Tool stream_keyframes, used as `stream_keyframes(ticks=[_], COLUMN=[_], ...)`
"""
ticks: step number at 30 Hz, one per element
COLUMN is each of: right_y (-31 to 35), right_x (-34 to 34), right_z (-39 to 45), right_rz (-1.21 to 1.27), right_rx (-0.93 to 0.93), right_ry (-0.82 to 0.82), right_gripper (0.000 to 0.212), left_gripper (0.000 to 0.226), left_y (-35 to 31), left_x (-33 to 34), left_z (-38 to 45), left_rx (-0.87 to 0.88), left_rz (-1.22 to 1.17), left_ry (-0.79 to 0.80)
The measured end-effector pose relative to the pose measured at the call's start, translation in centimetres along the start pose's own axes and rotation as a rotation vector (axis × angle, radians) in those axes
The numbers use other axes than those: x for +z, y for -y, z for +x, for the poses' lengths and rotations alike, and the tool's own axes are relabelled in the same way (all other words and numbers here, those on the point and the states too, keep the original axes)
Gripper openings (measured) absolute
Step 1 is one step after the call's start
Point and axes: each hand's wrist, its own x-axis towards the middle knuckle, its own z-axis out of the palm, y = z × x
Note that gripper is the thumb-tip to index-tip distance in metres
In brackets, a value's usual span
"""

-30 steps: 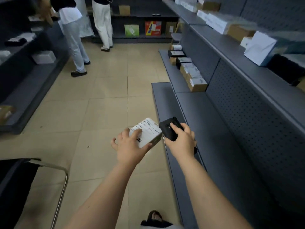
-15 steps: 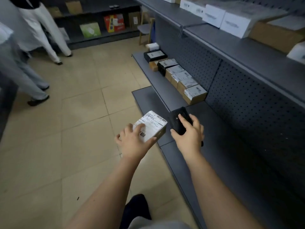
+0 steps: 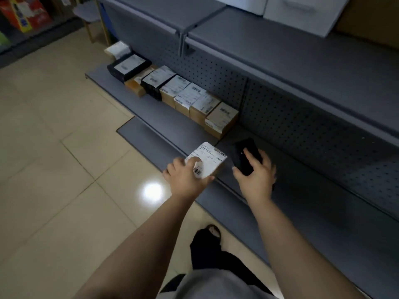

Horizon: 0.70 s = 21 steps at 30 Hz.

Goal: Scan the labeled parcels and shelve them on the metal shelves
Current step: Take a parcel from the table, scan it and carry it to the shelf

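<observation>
Grey metal shelf [image 3: 172,124] low at right, row of labeled boxes [image 3: 183,98] along it; left hand [image 3: 185,180] gripping labeled parcel [image 3: 208,161] above shelf edge, right hand [image 3: 255,180] clasping black scanner [image 3: 244,156]; scan step likely done or closing, next: set parcel beside end box [image 3: 222,119].

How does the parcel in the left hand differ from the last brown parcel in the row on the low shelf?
The held parcel is in the air, gripped by the left hand; the last parcel in the row stands on the low shelf, against its neighbour. The held parcel's top is almost fully covered by a white label; the shelved parcel's top shows mostly brown cardboard with a small label. Both are small brown boxes with barcodes.
</observation>
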Motion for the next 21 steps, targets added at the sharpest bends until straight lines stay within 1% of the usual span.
stream_keyframes(ticks=[3,5,7,8,10,12,14,18,19,21], right_y=[-0.9,-1.1,-1.3,-1.3,-1.7,-2.2,-2.4,-1.4,-1.0,-0.2], right_x=[1.4,1.9,2.0,2.0,1.9,2.0,2.5,4.9,5.6,7.1], right_z=[2.2,2.8,2.9,2.9,2.8,2.5,2.2,1.4,1.3,1.4], right_rz=[0.011,-0.002,-0.026,-0.036,-0.056,-0.074,-0.073,-0.035,-0.021,0.007], right_rx=[0.089,0.129,0.162,0.167,0.171,0.196,0.237,0.334,0.359,0.413], right_ry=[-0.003,-0.009,0.000,0.000,-0.016,-0.050,-0.085,-0.119,-0.128,-0.162], right_gripper=[0.061,0.061,0.062,0.062,0.062,0.062,0.062,0.062,0.062,0.062], left_gripper=[0.073,0.069,0.064,0.062,0.063,0.070,0.077,0.091,0.097,0.104], left_y=[-0.6,-1.5,-2.6,-3.1,-3.5,-3.3,-2.5,0.5,1.5,3.2], left_x=[2.8,4.2,5.4,6.0,7.4,8.5,8.5,6.5,6.1,5.8], left_z=[3.1,4.4,5.3,5.7,6.4,6.6,6.7,7.0,6.9,6.6], left_rx=[0.021,0.072,0.091,0.078,0.057,0.088,0.170,0.431,0.511,0.694], left_rz=[0.004,0.002,-0.060,-0.107,-0.144,-0.111,-0.069,0.012,0.054,0.216], left_ry=[0.091,0.097,0.109,0.140,0.224,0.275,0.305,0.384,0.387,0.415])
